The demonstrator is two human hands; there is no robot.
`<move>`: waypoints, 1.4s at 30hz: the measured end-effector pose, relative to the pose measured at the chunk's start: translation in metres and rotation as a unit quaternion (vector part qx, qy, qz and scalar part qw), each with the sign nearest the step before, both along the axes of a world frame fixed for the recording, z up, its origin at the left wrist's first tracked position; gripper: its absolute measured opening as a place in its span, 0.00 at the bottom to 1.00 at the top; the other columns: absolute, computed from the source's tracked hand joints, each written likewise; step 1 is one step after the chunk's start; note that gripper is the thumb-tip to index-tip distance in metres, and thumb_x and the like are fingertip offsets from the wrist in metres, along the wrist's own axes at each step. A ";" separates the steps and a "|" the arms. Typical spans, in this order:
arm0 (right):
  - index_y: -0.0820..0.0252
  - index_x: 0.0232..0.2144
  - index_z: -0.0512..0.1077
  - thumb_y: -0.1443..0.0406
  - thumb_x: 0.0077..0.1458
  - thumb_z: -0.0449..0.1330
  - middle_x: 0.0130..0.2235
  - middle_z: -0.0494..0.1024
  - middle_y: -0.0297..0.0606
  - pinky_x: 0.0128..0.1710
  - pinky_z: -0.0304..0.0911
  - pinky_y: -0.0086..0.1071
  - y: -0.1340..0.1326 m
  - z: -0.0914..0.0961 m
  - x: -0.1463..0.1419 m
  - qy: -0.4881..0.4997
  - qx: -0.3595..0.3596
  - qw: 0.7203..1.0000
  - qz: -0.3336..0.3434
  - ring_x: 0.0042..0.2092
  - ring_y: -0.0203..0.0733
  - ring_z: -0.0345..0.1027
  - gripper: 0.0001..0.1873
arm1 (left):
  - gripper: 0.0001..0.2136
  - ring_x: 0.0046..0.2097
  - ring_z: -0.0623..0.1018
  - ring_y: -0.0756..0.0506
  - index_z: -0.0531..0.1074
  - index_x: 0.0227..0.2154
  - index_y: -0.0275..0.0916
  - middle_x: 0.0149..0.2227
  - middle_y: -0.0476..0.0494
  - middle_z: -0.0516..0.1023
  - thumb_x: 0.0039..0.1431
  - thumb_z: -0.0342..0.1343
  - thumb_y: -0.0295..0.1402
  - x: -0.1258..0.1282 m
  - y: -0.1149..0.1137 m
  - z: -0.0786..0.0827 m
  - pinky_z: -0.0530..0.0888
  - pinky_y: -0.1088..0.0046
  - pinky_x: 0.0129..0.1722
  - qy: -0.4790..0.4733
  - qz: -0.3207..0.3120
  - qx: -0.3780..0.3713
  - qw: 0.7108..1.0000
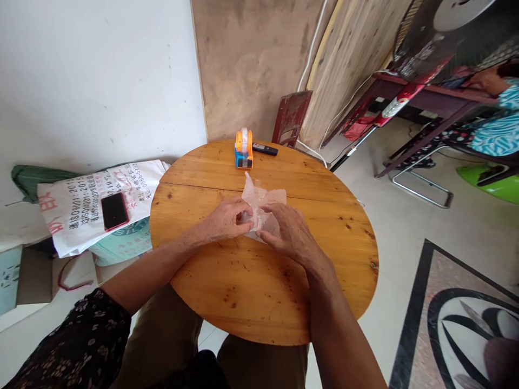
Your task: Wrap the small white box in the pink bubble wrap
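A crumpled, translucent whitish wrapping sheet point(263, 202) lies on the round wooden table point(243, 286), its upper corners sticking up. My left hand point(227, 219) grips its left side, with the thumb and forefinger curled toward each other. From the right, my right hand point(291, 233) closes on the sheet with bent fingers, thumb near the lower edge. Whether anything lies inside the folds is hidden. Beyond the sheet stands an orange and blue tape dispenser point(244, 148) with a roll of clear tape. A black handheld device point(265, 149) lies beside it.
A phone point(114, 210) rests on a printed white sack point(85, 200) left of the table. Behind the table is a dark red wooden chair point(291, 116). A standing fan point(405, 97) and a seated person point(497, 127) at a desk are at right.
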State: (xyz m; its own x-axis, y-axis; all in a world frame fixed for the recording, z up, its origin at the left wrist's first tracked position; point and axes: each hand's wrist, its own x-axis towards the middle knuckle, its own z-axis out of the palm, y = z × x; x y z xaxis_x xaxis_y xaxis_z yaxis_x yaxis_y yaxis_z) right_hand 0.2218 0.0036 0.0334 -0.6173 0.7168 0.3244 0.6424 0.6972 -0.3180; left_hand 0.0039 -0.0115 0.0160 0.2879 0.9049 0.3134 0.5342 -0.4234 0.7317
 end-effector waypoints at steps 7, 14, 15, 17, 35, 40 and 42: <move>0.56 0.55 0.66 0.62 0.54 0.60 0.55 0.75 0.47 0.56 0.60 0.50 -0.002 0.008 0.004 0.017 -0.041 0.999 0.024 0.56 0.56 0.67 0.25 | 0.07 0.32 0.71 0.51 0.73 0.35 0.39 0.36 0.48 0.71 0.53 0.61 0.34 0.005 -0.007 -0.002 0.70 0.74 0.33 0.020 -0.004 0.017 1.000; 0.55 0.50 0.71 0.60 0.59 0.58 0.51 0.77 0.45 0.55 0.61 0.49 -0.001 0.004 0.000 0.091 0.017 0.996 0.006 0.54 0.54 0.69 0.17 | 0.07 0.48 0.74 0.42 0.72 0.36 0.40 0.42 0.43 0.73 0.55 0.59 0.35 0.003 -0.004 -0.004 0.72 0.63 0.50 0.056 -0.006 0.088 0.994; 0.55 0.50 0.71 0.60 0.59 0.58 0.51 0.78 0.45 0.56 0.60 0.49 -0.001 0.002 -0.002 0.091 0.025 0.995 0.009 0.54 0.54 0.69 0.17 | 0.07 0.47 0.74 0.42 0.71 0.36 0.40 0.42 0.43 0.74 0.56 0.59 0.35 0.003 -0.004 -0.004 0.72 0.62 0.50 0.057 -0.009 0.086 0.995; 0.56 0.51 0.71 0.61 0.59 0.58 0.52 0.77 0.46 0.56 0.59 0.49 -0.001 -0.002 -0.006 0.082 0.034 0.996 0.016 0.55 0.54 0.69 0.18 | 0.08 0.47 0.74 0.42 0.70 0.37 0.40 0.42 0.42 0.74 0.58 0.58 0.37 0.003 -0.004 -0.004 0.72 0.62 0.49 0.053 -0.010 0.071 0.996; 0.58 0.39 0.75 0.57 0.54 0.59 0.45 0.78 0.46 0.47 0.68 0.46 0.017 0.001 0.018 0.080 -0.065 0.980 -0.170 0.45 0.53 0.73 0.13 | 0.08 0.35 0.73 0.49 0.72 0.36 0.39 0.39 0.45 0.71 0.57 0.58 0.37 0.004 -0.007 -0.006 0.72 0.70 0.37 0.055 0.008 0.082 0.995; 0.57 0.41 0.76 0.58 0.54 0.61 0.54 0.75 0.48 0.57 0.60 0.51 0.016 -0.006 0.008 0.068 -0.050 0.990 -0.111 0.57 0.57 0.67 0.14 | 0.07 0.35 0.72 0.49 0.72 0.36 0.39 0.38 0.46 0.71 0.57 0.58 0.36 0.004 -0.007 -0.005 0.70 0.72 0.33 0.043 -0.008 0.083 0.996; 0.57 0.42 0.76 0.57 0.55 0.61 0.57 0.73 0.49 0.58 0.58 0.53 0.017 -0.011 0.006 0.050 -0.062 0.989 -0.127 0.58 0.58 0.65 0.15 | 0.06 0.35 0.72 0.49 0.72 0.36 0.39 0.38 0.46 0.71 0.57 0.57 0.35 0.004 -0.007 -0.006 0.71 0.72 0.35 0.042 -0.011 0.086 0.995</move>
State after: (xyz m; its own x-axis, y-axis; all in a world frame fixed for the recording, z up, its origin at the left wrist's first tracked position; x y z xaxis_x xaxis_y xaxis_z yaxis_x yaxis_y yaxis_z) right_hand 0.2281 0.0207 0.0228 -0.3816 0.8827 0.2743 0.7530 0.4690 -0.4615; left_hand 0.0083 -0.0185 0.0103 0.3386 0.8328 0.4379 0.5793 -0.5513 0.6004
